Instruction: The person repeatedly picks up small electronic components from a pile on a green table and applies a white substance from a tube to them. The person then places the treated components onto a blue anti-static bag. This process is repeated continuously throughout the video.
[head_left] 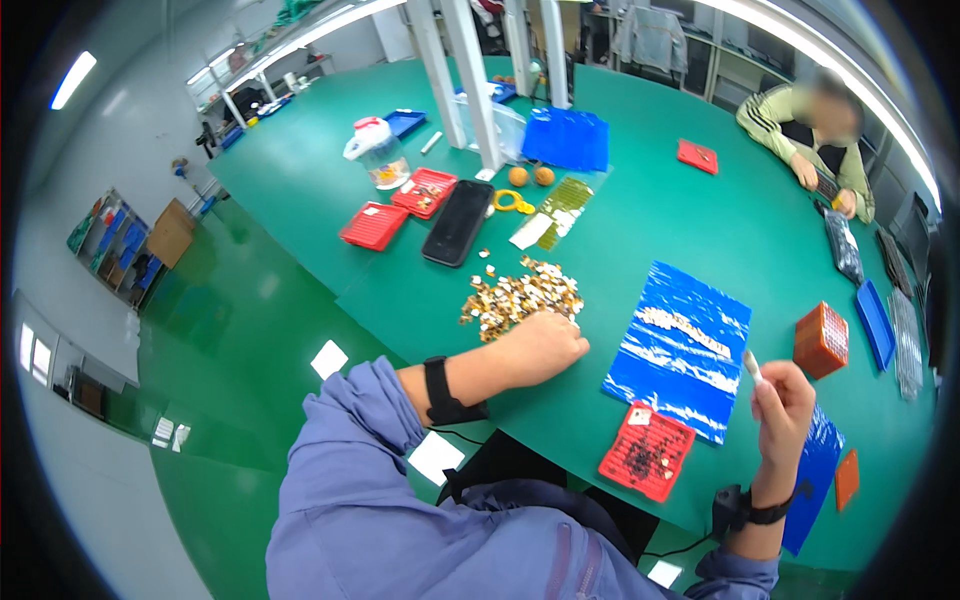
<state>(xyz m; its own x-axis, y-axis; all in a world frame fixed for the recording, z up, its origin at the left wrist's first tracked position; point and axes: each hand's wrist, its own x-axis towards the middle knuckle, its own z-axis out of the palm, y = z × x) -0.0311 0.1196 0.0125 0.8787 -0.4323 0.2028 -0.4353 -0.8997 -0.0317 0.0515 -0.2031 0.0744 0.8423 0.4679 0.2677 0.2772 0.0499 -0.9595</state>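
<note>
My left hand (543, 349) rests at the near edge of a pile of small white and brown pieces (525, 295), its fingers curled and their tips mostly hidden. Whatever they pinch is too small to make out. Held in my right hand (784, 405) is a short whitish stick-like tool (752, 366), its kind unclear. That hand is just right of a blue plastic sheet (640, 350), which carries a row of small pale pieces (685, 328). Close below the sheet, a red ribbed tray (645, 425) contains small dark bits.
Left of centre are a black phone (459, 222), red trays (374, 227) and a lidded clear jar (379, 160). Yellow scissors (512, 202) lie beyond the pile. An orange-red box stack (821, 340) stands at right. White posts (472, 85) rise from the table. Another person (815, 140) sits far right.
</note>
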